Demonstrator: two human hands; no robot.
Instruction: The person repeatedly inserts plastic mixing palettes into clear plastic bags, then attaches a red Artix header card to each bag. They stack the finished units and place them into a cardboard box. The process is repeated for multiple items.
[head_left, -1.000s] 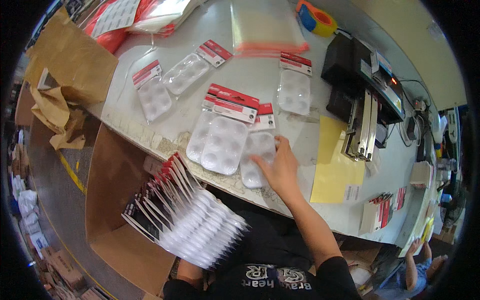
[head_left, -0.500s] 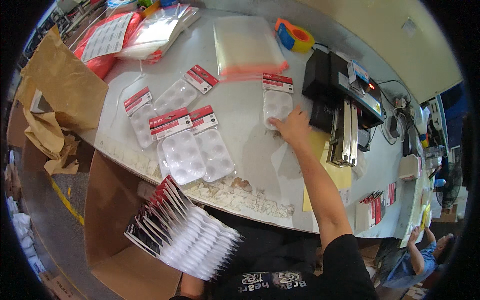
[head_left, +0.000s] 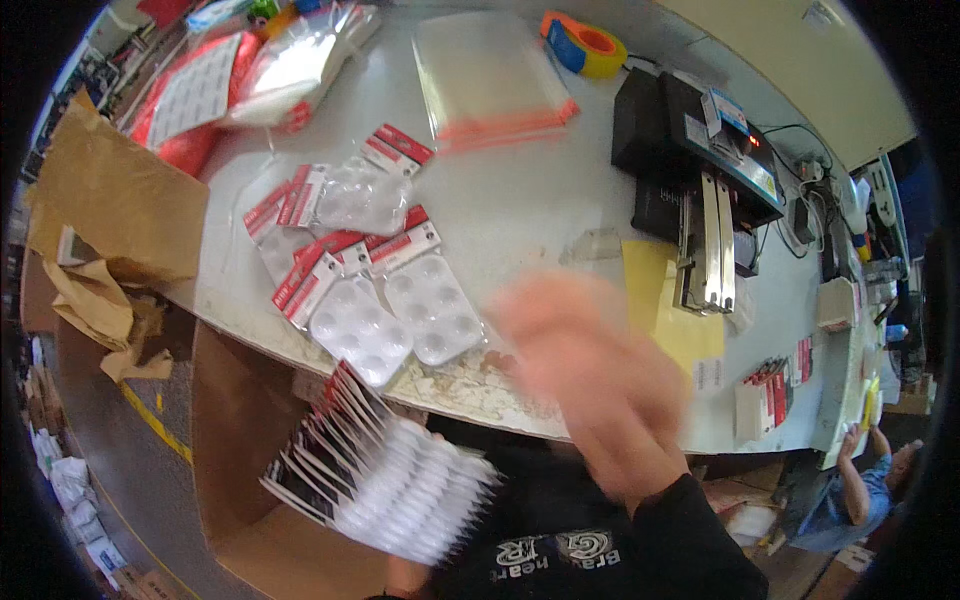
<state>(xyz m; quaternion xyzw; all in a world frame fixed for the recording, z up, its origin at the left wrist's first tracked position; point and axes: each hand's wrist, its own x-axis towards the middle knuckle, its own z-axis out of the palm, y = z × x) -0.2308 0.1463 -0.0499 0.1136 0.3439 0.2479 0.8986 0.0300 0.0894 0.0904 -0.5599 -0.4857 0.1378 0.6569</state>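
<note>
A thick fanned stack of white plastic paint palettes (head_left: 415,490) in clear bags with red-and-black header cards rests in my left hand (head_left: 406,574), over the table's front edge. Palettes hide most of that hand; its wrist shows below. My right hand (head_left: 585,370) is over the table's front edge, smeared by motion, so its fingers cannot be made out. Nothing is plainly seen in it. Left of it, several packed palettes lie overlapping on the table, among them a front palette (head_left: 360,330), a right-hand palette (head_left: 433,308) and a farther palette (head_left: 362,200) lying askew on top.
An open cardboard box (head_left: 235,440) stands below the stack. Clear bags (head_left: 490,75) and a tape roll (head_left: 585,45) lie at the back. A black sealing machine (head_left: 700,150) stands right, by a yellow sheet (head_left: 655,290). Another person (head_left: 850,500) is at far right.
The palette from the table's right side now lies on the left-hand group, whose front palettes have shifted. My right hand has drawn back toward me. My left hand still holds the stack.
</note>
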